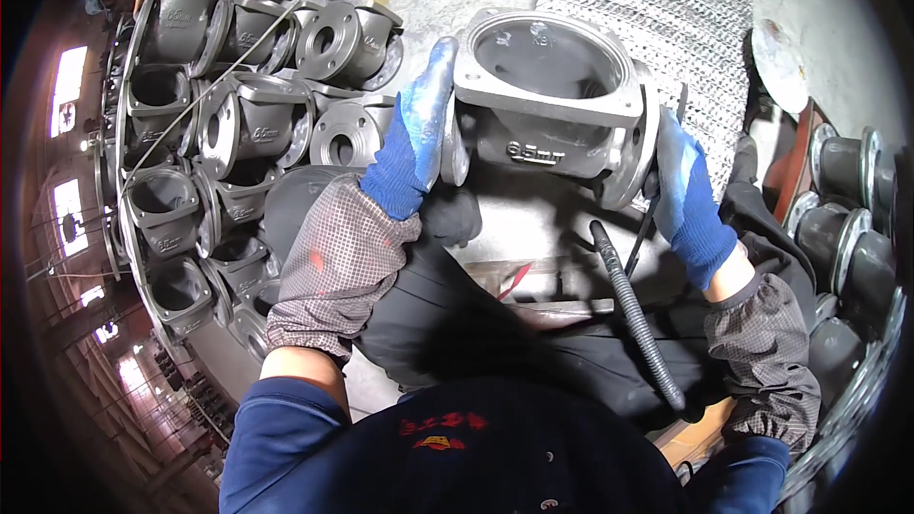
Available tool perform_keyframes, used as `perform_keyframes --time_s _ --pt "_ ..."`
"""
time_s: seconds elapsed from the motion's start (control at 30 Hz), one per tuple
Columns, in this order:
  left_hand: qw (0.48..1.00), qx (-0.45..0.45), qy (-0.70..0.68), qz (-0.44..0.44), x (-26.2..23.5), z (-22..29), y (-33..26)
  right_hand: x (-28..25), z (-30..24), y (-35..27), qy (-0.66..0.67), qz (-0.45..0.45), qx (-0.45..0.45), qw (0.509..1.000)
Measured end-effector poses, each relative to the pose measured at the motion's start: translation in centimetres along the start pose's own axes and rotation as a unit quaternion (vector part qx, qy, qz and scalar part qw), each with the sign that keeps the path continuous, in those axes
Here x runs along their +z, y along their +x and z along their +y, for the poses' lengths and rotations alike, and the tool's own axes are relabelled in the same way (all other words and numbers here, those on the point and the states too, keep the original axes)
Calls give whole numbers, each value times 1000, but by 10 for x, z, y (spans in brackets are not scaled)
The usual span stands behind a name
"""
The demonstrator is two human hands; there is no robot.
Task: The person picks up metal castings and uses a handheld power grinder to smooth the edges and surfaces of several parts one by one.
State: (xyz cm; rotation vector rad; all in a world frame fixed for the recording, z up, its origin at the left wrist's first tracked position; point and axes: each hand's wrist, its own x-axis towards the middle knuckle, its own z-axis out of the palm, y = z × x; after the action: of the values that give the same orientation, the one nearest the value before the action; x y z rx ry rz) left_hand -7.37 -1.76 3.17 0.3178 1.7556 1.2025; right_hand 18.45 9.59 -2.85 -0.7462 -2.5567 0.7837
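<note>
A dark grey cast-iron valve body (547, 107), with a wide square-flanged opening facing up and a round flange at each side, is held up between my two hands. My left hand (421, 128), in a blue and white glove, presses on its left flange with the thumb pointing up. At the opposite flange, my gloved right hand (678, 176) grips the outer face; part of its fingers is hidden behind the flange. Between my legs, below the casting, runs a dark corrugated hose (630, 309). A thin black rod or cable (645, 228) hangs next to my right hand.
Several similar valve bodies (255, 124) are stacked in rows at the left. Flanged castings (843, 238) stand at the right, near a whitish disc (781, 67) and a reddish-brown piece (798, 167). A textured grey mat (657, 9) lies ahead on the floor.
</note>
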Motion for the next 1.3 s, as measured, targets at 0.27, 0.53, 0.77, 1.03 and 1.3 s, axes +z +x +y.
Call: perform_keyframes --time_s 0.27,0.53,0.77,1.03,1.3 --pt "706 557 437 -18 2 -13 12 -54 4 12 342 27 330 879" --pt "897 400 116 -147 44 -3 -10 -81 -6 19 -76 116 120 983" --pt "891 398 141 -166 52 0 -14 -81 -17 12 -241 96 81 962" --pt "881 414 139 -181 53 -1 -14 -71 -6 17 -258 103 50 959" --pt "831 471 251 -157 45 1 -6 -74 -9 24 -243 45 120 962"
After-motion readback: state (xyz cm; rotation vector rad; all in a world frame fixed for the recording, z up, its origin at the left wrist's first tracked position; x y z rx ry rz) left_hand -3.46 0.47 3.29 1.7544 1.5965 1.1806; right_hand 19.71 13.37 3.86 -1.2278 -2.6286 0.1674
